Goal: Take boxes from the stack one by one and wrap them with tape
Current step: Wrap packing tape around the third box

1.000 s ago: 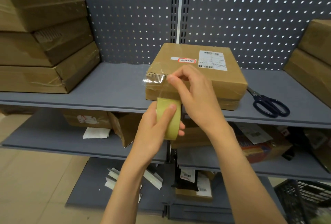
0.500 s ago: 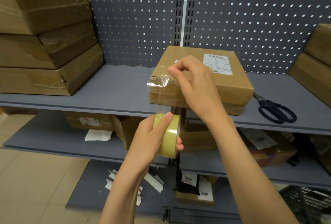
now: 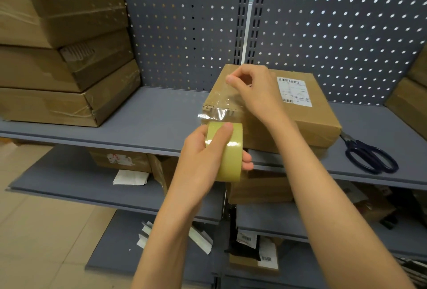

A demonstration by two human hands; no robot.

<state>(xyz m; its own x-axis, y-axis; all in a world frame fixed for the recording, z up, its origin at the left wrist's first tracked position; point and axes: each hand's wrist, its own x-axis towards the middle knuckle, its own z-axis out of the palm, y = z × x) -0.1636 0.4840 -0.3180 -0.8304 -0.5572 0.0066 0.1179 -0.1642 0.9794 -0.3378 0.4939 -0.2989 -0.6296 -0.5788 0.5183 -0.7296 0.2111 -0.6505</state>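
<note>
Head view: left hand grips the tape roll at the box's near-left corner; right hand pinches the free tape end over the box top, keeping the strip taut for laying. Box sits at the shelf front edge; the stack lies far left, scissors right, bare shelf between

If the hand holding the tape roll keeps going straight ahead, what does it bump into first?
Probably the box. The left hand holds the roll right at the box's near corner, though how much gap is left is hard to tell.
</note>
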